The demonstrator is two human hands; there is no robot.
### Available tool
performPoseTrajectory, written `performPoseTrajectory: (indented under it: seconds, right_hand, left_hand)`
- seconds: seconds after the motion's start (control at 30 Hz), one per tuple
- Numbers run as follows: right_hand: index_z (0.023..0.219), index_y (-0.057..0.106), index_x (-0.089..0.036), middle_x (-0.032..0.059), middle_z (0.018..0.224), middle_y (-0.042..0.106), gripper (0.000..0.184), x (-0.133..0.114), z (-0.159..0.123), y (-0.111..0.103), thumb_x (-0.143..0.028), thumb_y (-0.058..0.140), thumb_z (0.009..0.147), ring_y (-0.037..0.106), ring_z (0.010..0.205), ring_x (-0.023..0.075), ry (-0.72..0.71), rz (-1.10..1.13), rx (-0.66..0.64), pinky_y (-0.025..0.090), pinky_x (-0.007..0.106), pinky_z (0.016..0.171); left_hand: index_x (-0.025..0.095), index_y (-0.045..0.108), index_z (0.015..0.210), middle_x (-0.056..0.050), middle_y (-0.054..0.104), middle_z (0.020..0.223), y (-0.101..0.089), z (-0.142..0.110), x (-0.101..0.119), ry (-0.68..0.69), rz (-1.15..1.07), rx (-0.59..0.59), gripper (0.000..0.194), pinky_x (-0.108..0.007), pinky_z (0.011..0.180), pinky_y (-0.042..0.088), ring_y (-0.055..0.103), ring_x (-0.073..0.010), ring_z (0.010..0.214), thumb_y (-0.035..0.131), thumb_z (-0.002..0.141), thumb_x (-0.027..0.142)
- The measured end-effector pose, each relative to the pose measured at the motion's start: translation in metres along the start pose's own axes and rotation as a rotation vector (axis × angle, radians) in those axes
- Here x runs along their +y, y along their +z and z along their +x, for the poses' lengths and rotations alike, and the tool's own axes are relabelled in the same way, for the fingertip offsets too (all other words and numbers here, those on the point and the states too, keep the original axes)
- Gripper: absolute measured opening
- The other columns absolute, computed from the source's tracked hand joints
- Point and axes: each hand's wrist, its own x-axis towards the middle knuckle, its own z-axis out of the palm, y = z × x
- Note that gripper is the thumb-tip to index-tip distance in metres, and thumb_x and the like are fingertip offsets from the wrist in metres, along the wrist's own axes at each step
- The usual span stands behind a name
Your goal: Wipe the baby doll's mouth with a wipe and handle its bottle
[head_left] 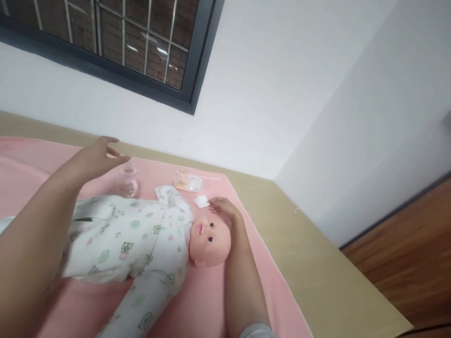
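A baby doll [207, 239] in a white sleepsuit [130, 234] with green and pink prints lies on its back, its head toward the right. My left hand [95, 159], its fingers spread and holding nothing, hovers by the top of a pink-capped baby bottle [128, 180]. Beyond the doll's head, my right hand [225, 206] has its fingers loosely bent and apart. Its fingertips are at the edge of a small folded white cloth or tissue [201, 202]; whether they touch it I cannot tell. My right forearm passes close beside the doll's head.
A small clear and orange packet [188, 181] lies behind the doll's arm. Everything rests on a pink blanket [207, 305] over a tan table top [299, 244]. White walls [253, 94] and a dark-framed barred window [190, 89] border the back. Wooden panelling [412, 263] stands at the right.
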Motion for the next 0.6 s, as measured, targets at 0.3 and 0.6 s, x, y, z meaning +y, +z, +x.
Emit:
performPoseTrajectory:
  seconds: [0.3, 0.6]
  right_hand:
    - [0.087, 0.066, -0.017, 0.004, 0.085, 0.07, 0.024, -0.006, 0.003, -0.017, -0.036, 0.056, 0.076, 0.058, 0.062, 0.0094, -0.305, -0.088, 0.255, 0.044, 0.021, 0.058]
    - [0.098, 0.063, -0.014, 0.0141, 0.112, 0.064, 0.037, 0.038, 0.016, -0.034, -0.038, 0.041, 0.081, 0.055, 0.109, 0.0228, -0.416, -0.372, 0.754, 0.042, 0.034, 0.094]
  left_hand:
    - [0.018, 0.012, 0.15, -0.017, 0.055, 0.128, 0.014, 0.015, -0.03, -0.05, 0.085, -0.22, 0.086, -0.042, 0.091, 0.041, 0.057, -0.0325, 0.107, 0.053, 0.081, 0.049]
    - [0.014, 0.027, 0.143, -0.014, 0.062, 0.121, 0.037, 0.016, -0.04, 0.039, 0.002, -0.371, 0.093, -0.035, 0.086, 0.046, 0.06, -0.0316, 0.104, 0.067, 0.062, 0.039]
